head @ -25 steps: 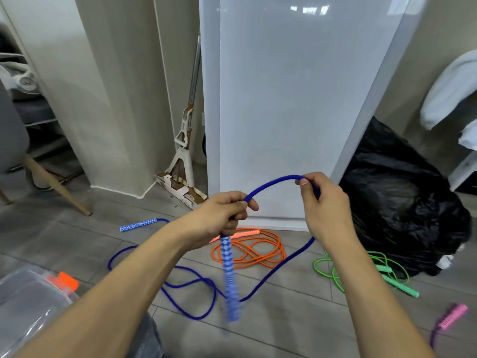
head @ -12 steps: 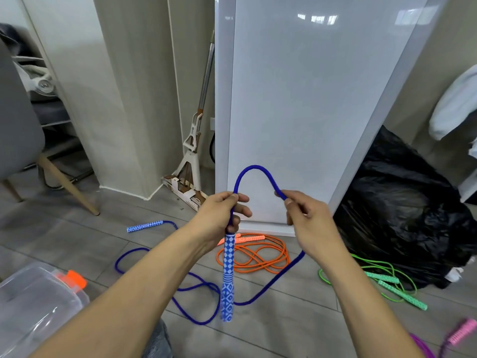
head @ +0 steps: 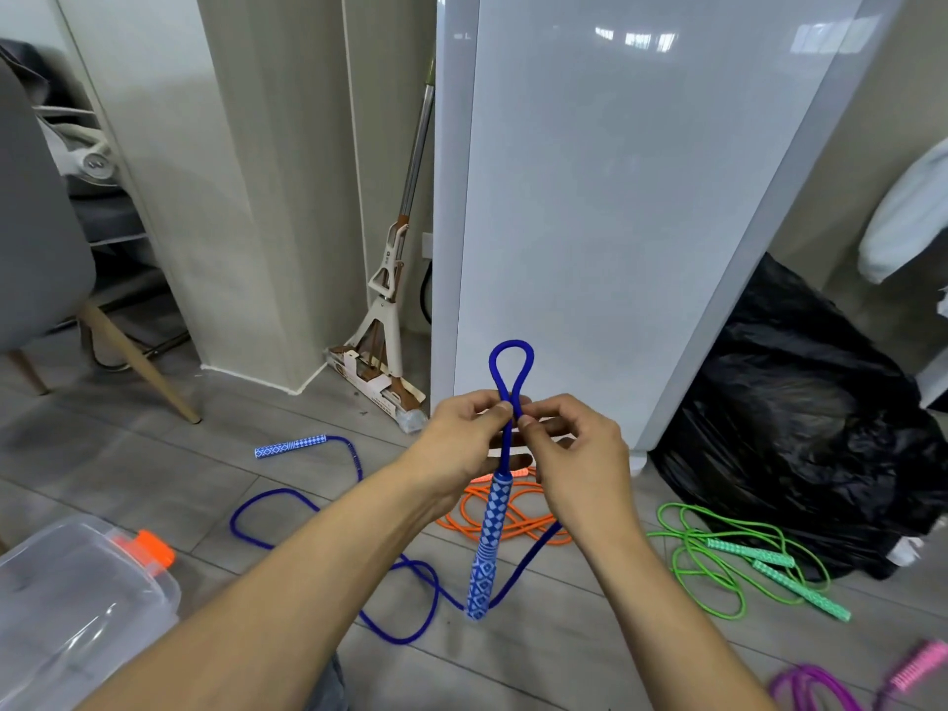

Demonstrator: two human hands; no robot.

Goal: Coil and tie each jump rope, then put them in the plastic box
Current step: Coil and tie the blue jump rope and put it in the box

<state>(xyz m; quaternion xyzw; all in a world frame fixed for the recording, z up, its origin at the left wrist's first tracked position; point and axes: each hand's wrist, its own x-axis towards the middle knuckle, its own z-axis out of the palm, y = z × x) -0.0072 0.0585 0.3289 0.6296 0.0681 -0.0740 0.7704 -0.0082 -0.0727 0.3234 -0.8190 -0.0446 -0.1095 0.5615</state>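
Head view, near to far. Clear plastic box (head: 77, 613) sits at lower left, with smooth see-through walls and an orange latch (head: 150, 549) on its rim. Purple rope (head: 803, 682) with a pink ribbed handle (head: 918, 667) is in the lower right corner, blurred.

Blue jump rope (head: 524, 567) has a round, dark blue cord. One handle, the hanging handle (head: 487, 546), drops below the hands. Its long axis is near vertical and its free end points down at the floor, tilted slightly left. It is a cylinder with a blue-white diamond wrap.

Left hand (head: 461, 446) and right hand (head: 577, 454) are close together, fingertips almost touching. Each pinches the cord between thumb and forefinger, other fingers curled. Above the pinch the cord stands up as a narrow teardrop loop (head: 511, 344), pointing up.

The rest of the cord drops from the right hand to the grey plank floor (head: 154, 469) and snakes left in loose curves. It ends at the second handle (head: 291, 446), which lies flat, long axis left-right.

Orange rope (head: 492, 520) lies in a loose pile just behind the hands. Green rope (head: 718, 567) lies loose at right, its mint patterned handles angled down-right. Black plastic bag (head: 800, 428), crinkled and glossy, is behind it. White glossy panel (head: 615, 197) stands upright at back centre. Mop (head: 392, 300) leans in the corner left of it. Grey chair (head: 41, 223) with wooden legs is at far left.
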